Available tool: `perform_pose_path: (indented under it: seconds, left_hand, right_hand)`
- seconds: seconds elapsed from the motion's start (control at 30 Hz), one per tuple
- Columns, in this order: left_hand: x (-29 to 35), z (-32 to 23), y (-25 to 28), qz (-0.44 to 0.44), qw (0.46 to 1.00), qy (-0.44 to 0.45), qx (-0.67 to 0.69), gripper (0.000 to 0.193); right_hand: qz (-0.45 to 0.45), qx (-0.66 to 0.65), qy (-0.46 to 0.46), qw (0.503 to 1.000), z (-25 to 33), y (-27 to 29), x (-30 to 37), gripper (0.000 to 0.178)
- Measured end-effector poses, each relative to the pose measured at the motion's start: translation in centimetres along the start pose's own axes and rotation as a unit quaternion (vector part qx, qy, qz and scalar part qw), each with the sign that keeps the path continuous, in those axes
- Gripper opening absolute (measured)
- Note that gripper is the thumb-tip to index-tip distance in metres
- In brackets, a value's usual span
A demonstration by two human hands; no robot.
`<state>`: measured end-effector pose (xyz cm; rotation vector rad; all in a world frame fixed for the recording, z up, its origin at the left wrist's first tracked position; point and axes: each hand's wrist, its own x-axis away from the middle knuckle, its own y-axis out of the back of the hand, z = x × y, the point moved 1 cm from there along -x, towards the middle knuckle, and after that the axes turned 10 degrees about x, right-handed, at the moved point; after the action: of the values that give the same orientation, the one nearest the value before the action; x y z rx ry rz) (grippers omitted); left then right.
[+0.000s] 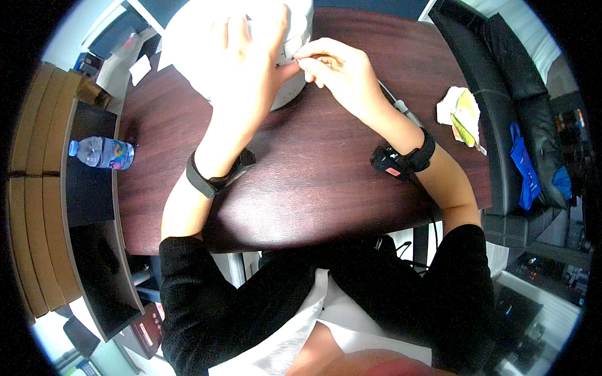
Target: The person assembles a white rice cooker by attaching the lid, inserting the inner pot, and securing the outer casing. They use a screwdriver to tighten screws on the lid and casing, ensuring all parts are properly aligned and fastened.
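Observation:
A large white rounded object [183,47] stands at the far side of the dark wood table, partly washed out by glare and cut off at the top edge. I cannot make out its kind. My left hand [251,62] lies against its near side with the fingers spread. Close to the left thumb, my right hand [342,67] is closed in a pinch at the object's right side, by some small dark marks. Whatever sits between those fingertips is too small to tell. Both wrists carry black straps with small devices.
A crumpled white, yellow and green wrapper [463,116] lies on the table's [326,169] right side. At the left, a clear water bottle [103,153] with a blue cap lies on a dark surface beside cardboard boxes [37,125]. A black sofa [501,69] holding a blue bag [525,166] flanks the right.

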<state>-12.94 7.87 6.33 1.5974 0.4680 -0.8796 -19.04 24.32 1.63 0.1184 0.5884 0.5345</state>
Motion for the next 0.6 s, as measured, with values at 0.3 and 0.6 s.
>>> perform_pose_path:
  seconds: [0.3,0.6]
  left_hand:
    - [-0.12,0.01,-0.26,-0.011,1.0,0.001,0.005,0.09]
    - [-0.24,-0.29,0.06,-0.004,1.0,0.007,0.005,0.091]
  right_hand:
    - [-0.099,0.126,0.08,0.984,-0.59,-0.9,-0.24,0.013]
    - [-0.123,0.123,0.016,0.985,-0.45,-0.69,-0.02,0.01]
